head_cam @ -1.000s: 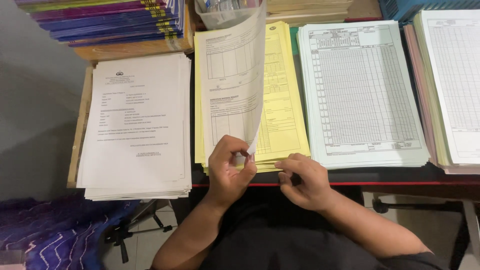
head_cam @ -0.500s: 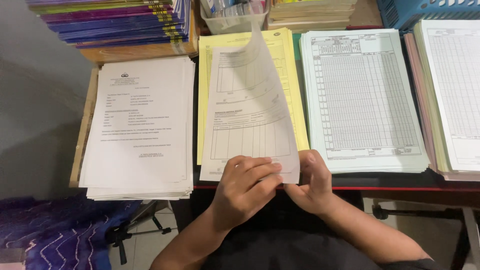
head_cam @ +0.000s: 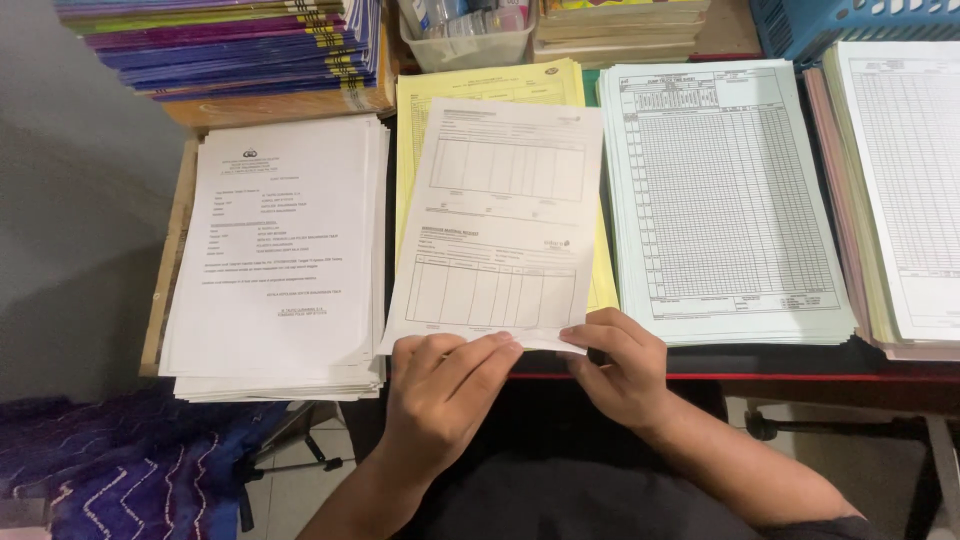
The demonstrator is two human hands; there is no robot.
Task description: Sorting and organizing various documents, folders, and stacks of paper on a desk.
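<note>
Fingers [head_cam: 470, 352] of both hands pinching white form's [head_cam: 500, 215] near edge.

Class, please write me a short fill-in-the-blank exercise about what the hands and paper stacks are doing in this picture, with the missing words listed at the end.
1. Both the left hand and the right hand hold the bottom edge of a single ____ sheet.
2. That sheet lies over a stack of ____ paper.
3. The stack of letters lies to the ____ of the sheet.
4. At the back edge, behind the yellow stack, stands a clear plastic ____.

Missing words: white; yellow; left; container
</note>
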